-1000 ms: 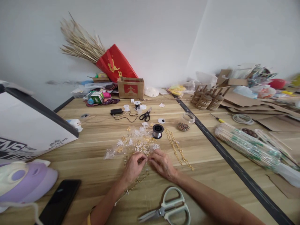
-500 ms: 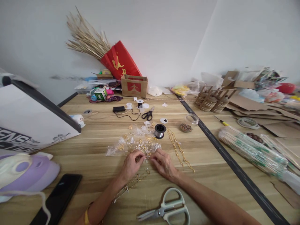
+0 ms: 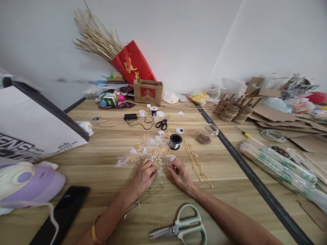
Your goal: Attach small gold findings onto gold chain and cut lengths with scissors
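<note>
My left hand [image 3: 143,176] and my right hand [image 3: 180,174] rest on the wooden table [image 3: 107,170], a small gap between them. Both have fingertips curled at the near edge of a pile of small gold and silver jewellery parts in clear bags [image 3: 149,153]. What the fingers pinch is too small to make out. A thin gold chain [image 3: 143,200] runs under my left wrist toward me. A longer gold chain [image 3: 195,162] lies just right of my right hand. A spool of silver wire [image 3: 175,141] stands behind the pile.
Large grey-handled scissors [image 3: 182,228] lie near me. A black phone [image 3: 61,213], a purple-and-white object [image 3: 28,182] and a white board [image 3: 30,127] sit left. Black scissors [image 3: 162,123], a bead jar [image 3: 203,138], bagged sticks [image 3: 277,163] and cardboard clutter lie beyond and right.
My hands have drawn slightly apart and reached a little further into the pile of parts. The view has tilted up a little.
</note>
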The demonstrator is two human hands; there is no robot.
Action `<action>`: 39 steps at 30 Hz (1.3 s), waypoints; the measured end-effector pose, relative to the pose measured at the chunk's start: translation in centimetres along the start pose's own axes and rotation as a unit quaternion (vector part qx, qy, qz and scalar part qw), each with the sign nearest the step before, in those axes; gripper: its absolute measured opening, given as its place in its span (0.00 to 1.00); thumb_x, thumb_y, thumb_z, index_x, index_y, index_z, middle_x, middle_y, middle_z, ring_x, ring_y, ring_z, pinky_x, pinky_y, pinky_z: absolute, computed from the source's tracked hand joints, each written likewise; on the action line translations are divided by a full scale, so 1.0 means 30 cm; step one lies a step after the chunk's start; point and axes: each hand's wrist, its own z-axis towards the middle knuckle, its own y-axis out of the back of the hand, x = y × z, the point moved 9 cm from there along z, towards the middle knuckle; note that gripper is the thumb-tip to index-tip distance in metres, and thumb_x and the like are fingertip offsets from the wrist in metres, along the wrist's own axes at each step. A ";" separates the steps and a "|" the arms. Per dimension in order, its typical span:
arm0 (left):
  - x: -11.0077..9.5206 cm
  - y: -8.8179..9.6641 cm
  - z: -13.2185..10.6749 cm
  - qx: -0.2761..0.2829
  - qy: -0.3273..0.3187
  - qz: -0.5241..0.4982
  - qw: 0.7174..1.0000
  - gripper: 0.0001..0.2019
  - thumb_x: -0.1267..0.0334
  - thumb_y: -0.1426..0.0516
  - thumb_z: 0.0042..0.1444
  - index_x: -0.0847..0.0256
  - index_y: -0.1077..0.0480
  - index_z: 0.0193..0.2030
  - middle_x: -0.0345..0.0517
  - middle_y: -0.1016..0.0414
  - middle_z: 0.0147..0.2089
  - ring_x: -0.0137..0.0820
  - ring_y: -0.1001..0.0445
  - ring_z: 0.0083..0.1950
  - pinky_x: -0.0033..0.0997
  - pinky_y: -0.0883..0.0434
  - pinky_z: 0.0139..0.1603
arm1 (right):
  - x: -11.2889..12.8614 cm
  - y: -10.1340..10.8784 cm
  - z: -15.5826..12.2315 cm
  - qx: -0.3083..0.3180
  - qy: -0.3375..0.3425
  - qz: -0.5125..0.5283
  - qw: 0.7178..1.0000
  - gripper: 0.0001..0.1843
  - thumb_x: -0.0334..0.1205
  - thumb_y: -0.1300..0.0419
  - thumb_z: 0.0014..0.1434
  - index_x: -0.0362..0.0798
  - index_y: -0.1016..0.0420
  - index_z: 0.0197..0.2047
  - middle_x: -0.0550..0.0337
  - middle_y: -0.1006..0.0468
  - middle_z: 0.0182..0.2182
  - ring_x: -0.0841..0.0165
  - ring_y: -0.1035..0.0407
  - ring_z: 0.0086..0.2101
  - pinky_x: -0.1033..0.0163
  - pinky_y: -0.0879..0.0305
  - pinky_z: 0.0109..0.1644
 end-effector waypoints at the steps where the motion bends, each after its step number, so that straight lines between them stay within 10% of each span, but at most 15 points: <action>1: -0.002 -0.001 0.000 0.002 -0.001 0.008 1.000 0.03 0.70 0.42 0.53 0.62 0.27 0.30 0.46 0.30 0.33 0.37 0.35 0.42 0.37 0.35 0.44 | 0.000 0.000 0.000 0.000 -0.003 0.000 1.000 0.06 0.34 0.46 0.57 0.45 0.32 0.28 0.63 0.34 0.24 0.73 0.40 0.25 0.69 0.45 0.27; 14: 0.008 0.006 0.006 -0.016 0.000 -0.007 1.000 0.06 0.73 0.45 0.54 0.63 0.28 0.29 0.45 0.28 0.31 0.35 0.34 0.39 0.35 0.34 0.42 | -0.005 -0.001 -0.001 -0.001 -0.004 0.000 1.000 0.05 0.34 0.46 0.56 0.46 0.33 0.28 0.64 0.34 0.24 0.73 0.40 0.24 0.69 0.45 0.27; 31: 0.147 0.035 0.004 -0.046 0.180 -0.302 0.935 0.05 0.65 0.45 0.50 0.63 0.30 0.31 0.42 0.27 0.29 0.30 0.28 0.32 0.27 0.32 0.33 | -0.005 -0.001 0.002 0.003 -0.008 -0.003 1.000 0.06 0.34 0.46 0.56 0.46 0.32 0.28 0.63 0.34 0.23 0.73 0.40 0.24 0.69 0.45 0.26; 39: 0.120 0.030 0.013 -0.036 0.144 -0.228 0.962 0.07 0.72 0.46 0.48 0.65 0.29 0.33 0.45 0.26 0.30 0.31 0.28 0.32 0.29 0.32 0.36 | -0.002 -0.002 0.002 0.009 -0.002 -0.002 1.000 0.05 0.33 0.46 0.56 0.46 0.32 0.28 0.64 0.34 0.23 0.73 0.40 0.24 0.69 0.45 0.26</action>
